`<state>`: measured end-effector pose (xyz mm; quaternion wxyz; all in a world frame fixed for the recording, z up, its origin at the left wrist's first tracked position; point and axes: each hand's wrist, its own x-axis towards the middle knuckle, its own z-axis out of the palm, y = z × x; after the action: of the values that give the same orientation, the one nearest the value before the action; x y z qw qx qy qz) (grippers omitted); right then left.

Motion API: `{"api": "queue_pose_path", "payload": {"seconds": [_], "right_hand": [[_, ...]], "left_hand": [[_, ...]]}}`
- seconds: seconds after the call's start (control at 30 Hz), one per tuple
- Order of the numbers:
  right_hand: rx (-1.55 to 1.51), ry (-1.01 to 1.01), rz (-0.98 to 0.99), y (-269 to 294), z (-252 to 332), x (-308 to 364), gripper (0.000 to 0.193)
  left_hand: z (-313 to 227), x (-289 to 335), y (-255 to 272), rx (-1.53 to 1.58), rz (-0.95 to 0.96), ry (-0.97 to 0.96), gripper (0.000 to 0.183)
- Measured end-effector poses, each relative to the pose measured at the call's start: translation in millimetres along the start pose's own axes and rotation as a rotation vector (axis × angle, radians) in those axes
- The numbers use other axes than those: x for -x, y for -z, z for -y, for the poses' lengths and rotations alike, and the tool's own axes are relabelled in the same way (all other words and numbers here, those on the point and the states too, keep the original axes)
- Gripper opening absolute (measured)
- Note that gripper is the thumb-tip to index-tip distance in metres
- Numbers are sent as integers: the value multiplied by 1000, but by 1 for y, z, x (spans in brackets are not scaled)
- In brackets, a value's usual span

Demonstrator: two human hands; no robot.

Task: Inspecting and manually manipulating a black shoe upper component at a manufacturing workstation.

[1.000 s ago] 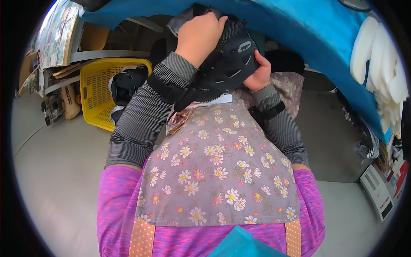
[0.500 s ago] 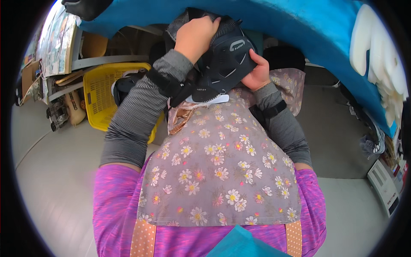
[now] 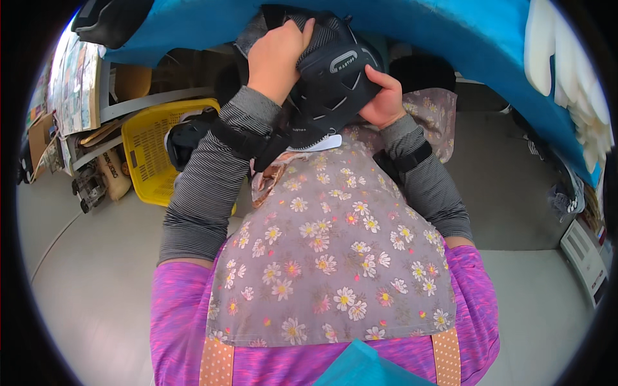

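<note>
A black shoe upper (image 3: 328,90) with grey lines and a pale oval badge is held up above my lap. My left hand (image 3: 275,63) is closed over its far left edge, by the ribbed grey lining, with the fingertips hidden inside. On the right side my right hand (image 3: 384,101) pinches the upper, thumb on top and the other fingers underneath. The near edge of the upper is zigzag-stitched and lies by a small white piece (image 3: 325,143) on my flowered apron (image 3: 335,244).
A yellow plastic basket (image 3: 145,161) with dark items stands on the floor to the left. A blue-covered bench edge (image 3: 463,32) curves across the far side, with white curved pieces (image 3: 560,58) on it at right. A pale box-like object (image 3: 582,260) stands at the far right.
My hands and the shoe upper have shifted slightly up and left in the view. Both hands keep their hold, and the upper is turned a little.
</note>
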<state>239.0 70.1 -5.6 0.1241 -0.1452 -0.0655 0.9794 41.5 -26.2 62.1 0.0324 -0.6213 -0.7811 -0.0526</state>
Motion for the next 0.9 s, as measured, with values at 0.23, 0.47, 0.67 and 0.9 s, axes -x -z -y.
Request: {"api": "queue_pose_path", "payload": {"seconds": [0.23, 0.47, 0.67, 0.9], "right_hand": [[-161, -54, 127, 8, 0, -4, 46], [-81, -12, 46, -5, -5, 12, 45], [24, 54, 19, -15, -4, 16, 41], [82, -12, 36, -4, 1, 9, 37]], "left_hand": [[4, -10, -21, 63, -103, -75, 73], [-8, 1, 9, -59, -95, 62, 74], [-7, -3, 6, 147, -189, 284, 31], [-3, 4, 0, 87, -267, 194, 47]]}}
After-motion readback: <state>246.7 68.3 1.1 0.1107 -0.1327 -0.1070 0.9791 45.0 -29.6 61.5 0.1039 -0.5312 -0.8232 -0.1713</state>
